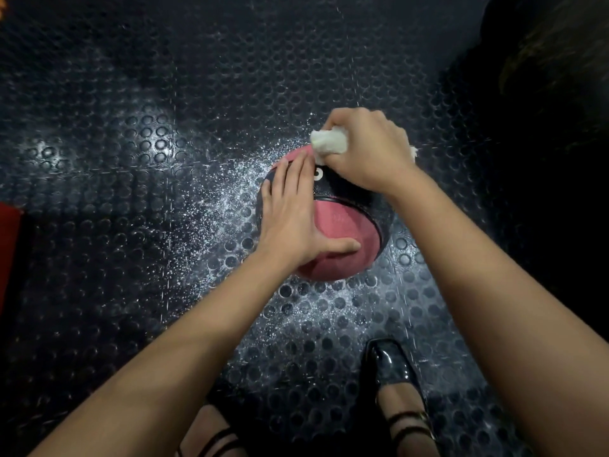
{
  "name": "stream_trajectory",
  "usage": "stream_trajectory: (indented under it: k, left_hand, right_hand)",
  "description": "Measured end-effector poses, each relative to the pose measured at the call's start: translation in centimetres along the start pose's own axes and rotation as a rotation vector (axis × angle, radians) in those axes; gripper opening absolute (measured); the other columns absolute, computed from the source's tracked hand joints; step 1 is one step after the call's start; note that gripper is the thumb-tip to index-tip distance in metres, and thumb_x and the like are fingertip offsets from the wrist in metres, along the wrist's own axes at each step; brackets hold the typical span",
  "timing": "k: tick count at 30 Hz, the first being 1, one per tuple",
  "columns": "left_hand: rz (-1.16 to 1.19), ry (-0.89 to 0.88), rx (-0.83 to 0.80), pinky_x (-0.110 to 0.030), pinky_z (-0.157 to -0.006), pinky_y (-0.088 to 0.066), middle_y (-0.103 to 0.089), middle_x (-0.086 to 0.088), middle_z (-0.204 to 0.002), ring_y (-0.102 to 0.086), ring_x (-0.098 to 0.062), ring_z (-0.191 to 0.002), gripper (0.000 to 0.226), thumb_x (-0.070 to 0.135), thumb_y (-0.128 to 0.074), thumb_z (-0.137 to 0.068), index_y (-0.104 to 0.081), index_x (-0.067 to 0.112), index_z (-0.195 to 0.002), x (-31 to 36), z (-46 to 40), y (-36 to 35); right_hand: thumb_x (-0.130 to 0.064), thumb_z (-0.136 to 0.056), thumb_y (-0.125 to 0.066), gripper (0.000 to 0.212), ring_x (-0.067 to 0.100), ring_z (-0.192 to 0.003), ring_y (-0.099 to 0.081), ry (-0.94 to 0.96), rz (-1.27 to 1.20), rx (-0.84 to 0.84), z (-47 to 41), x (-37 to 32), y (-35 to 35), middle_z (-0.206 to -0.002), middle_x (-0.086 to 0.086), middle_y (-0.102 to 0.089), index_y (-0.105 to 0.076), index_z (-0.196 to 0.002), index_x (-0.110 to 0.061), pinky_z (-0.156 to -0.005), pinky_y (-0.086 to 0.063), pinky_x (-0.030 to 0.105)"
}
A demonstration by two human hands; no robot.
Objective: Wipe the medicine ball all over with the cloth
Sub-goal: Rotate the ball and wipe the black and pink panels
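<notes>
The pink-and-black medicine ball sits on the studded rubber floor just ahead of my black shoe. My left hand lies flat on its near side, fingers straight. My right hand grips a bunched white cloth, apparently pressing it against the ball's far edge. White specks dust the floor around it.

Bare studded floor lies open to the left of and above the medicine ball. At lower right a black shoe stands near the ball. A red object sits at the left edge.
</notes>
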State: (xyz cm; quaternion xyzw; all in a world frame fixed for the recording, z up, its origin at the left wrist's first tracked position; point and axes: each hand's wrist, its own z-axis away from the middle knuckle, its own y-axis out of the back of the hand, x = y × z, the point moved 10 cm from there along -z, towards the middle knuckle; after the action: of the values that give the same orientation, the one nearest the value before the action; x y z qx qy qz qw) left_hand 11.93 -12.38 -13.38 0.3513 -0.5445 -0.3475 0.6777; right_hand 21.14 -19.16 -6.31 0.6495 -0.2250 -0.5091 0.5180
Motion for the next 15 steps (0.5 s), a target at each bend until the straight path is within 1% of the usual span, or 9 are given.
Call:
stream_trajectory:
  k: [1,3,6,7,10,13,15]
  left_hand:
    - [0.015,0.001,0.001,-0.053,-0.121,-0.005,0.003,0.000,-0.164,0.009,-0.021,-0.150,0.147,0.075,-0.077,-0.049,0.003,0.012,-0.156,-0.2,0.0,0.1]
    - [0.050,0.001,0.000,-0.052,-0.120,-0.007,0.003,0.003,-0.164,0.008,-0.018,-0.150,0.146,0.074,-0.077,-0.048,0.001,0.015,-0.156,-0.8,0.1,0.2]
    - [0.059,-0.003,-0.019,-0.053,-0.121,-0.006,0.006,0.005,-0.163,0.010,-0.016,-0.149,0.145,0.073,-0.078,-0.049,0.004,0.018,-0.156,-1.2,0.5,0.1]
    - [0.047,-0.003,-0.024,-0.053,-0.121,-0.006,0.006,0.005,-0.163,0.010,-0.016,-0.149,0.146,0.073,-0.078,-0.049,0.004,0.017,-0.156,-1.1,0.5,0.1]
    - [-0.005,0.003,-0.042,-0.053,-0.121,-0.005,0.003,0.001,-0.163,0.005,-0.021,-0.150,0.146,0.079,-0.073,-0.049,0.002,0.014,-0.155,-1.0,0.0,0.6]
    - [-0.076,-0.036,-0.096,-0.051,-0.121,0.000,0.009,0.001,-0.163,0.010,-0.021,-0.150,0.148,0.086,-0.064,-0.046,0.007,0.016,-0.155,-0.6,-0.9,0.9]
    - [-0.084,-0.051,-0.114,-0.051,-0.121,-0.001,0.010,0.002,-0.163,0.011,-0.021,-0.150,0.149,0.085,-0.067,-0.046,0.008,0.017,-0.155,-0.4,-1.0,0.7]
  right_hand:
    - [-0.037,-0.080,-0.065,0.025,0.026,-0.108,-0.055,0.008,-0.011,-0.006,-0.1,-0.2,-0.1,-0.108,-0.001,-0.065,-0.062,-0.104,-0.028,-0.076,-0.035,0.033]
    - [-0.040,-0.078,-0.069,0.025,0.024,-0.104,-0.056,-0.042,-0.057,-0.002,0.1,1.8,0.2,-0.102,-0.003,-0.065,-0.063,-0.099,-0.028,-0.077,-0.036,0.032]
    - [-0.043,-0.072,-0.075,0.026,0.024,-0.098,-0.057,-0.133,-0.135,0.008,0.6,5.4,0.6,-0.087,-0.006,-0.058,-0.058,-0.088,-0.031,-0.081,-0.044,0.036]
    - [-0.041,-0.072,-0.076,0.026,0.025,-0.098,-0.057,-0.138,-0.152,0.009,0.6,5.7,0.6,-0.086,-0.007,-0.057,-0.057,-0.087,-0.032,-0.082,-0.044,0.037]
    - [-0.039,-0.073,-0.075,0.025,0.024,-0.100,-0.055,-0.134,-0.161,0.009,0.4,5.3,0.2,-0.087,-0.008,-0.056,-0.057,-0.089,-0.033,-0.081,-0.041,0.034]
    - [-0.038,-0.074,-0.075,0.023,0.023,-0.100,-0.054,-0.125,-0.188,-0.004,0.0,4.5,-0.1,-0.087,-0.008,-0.057,-0.056,-0.085,-0.033,-0.081,-0.041,0.034]
    - [-0.037,-0.075,-0.074,0.022,0.024,-0.102,-0.055,-0.123,-0.178,-0.001,0.0,4.0,-0.1,-0.091,-0.007,-0.059,-0.057,-0.089,-0.033,-0.081,-0.041,0.034]
